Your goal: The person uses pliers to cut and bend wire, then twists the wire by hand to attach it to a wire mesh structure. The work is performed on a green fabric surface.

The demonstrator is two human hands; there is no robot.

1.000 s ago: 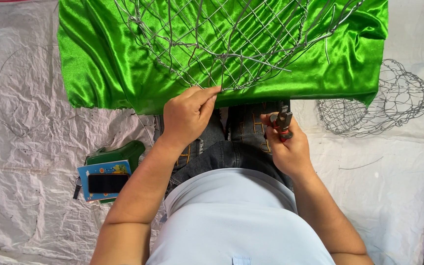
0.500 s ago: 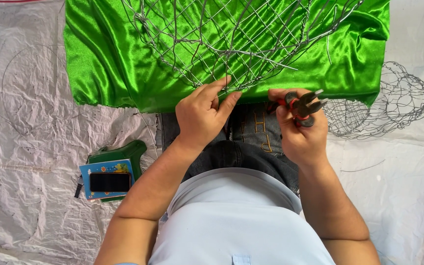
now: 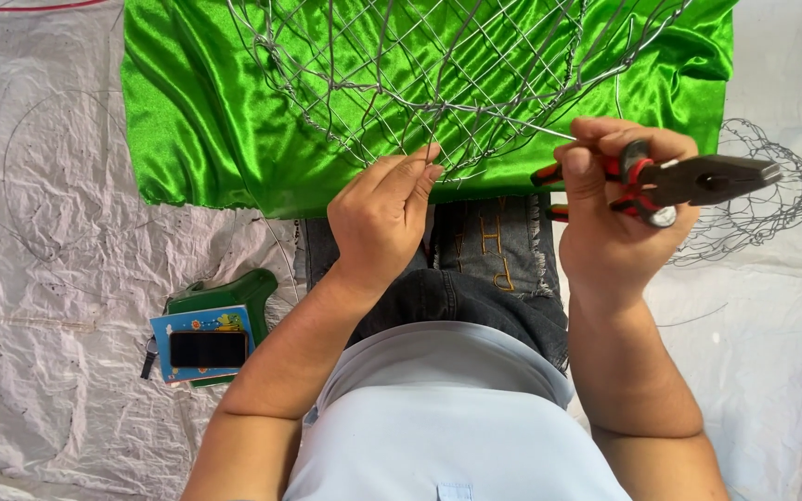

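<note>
Green satin cloth (image 3: 206, 121) lies spread across the top of the view, and a wire mesh frame (image 3: 420, 65) of bent grey wire rests on it, its lower edge reaching the near hem of the cloth. The left hand (image 3: 382, 218) comes up from below with its fingers (image 3: 420, 172) pinched together on the lower wire of that frame, just at the cloth's edge. The right hand (image 3: 610, 209) is closed around a pair of pliers (image 3: 689, 181) with red and black handles, the dark nose pointing off to the right and away from the frame; its thumb and forefinger also nip a thin straight wire (image 3: 536, 130) that runs back toward the frame. Beyond the pliers, a second wire mesh piece (image 3: 772, 209) lies on the pale crinkled sheet (image 3: 48, 232) that covers the floor. Near the left elbow, a phone in a blue case (image 3: 201, 343) rests on a dark green plastic object (image 3: 229, 292). Dark jeans (image 3: 489, 269) show between the forearms.
</note>
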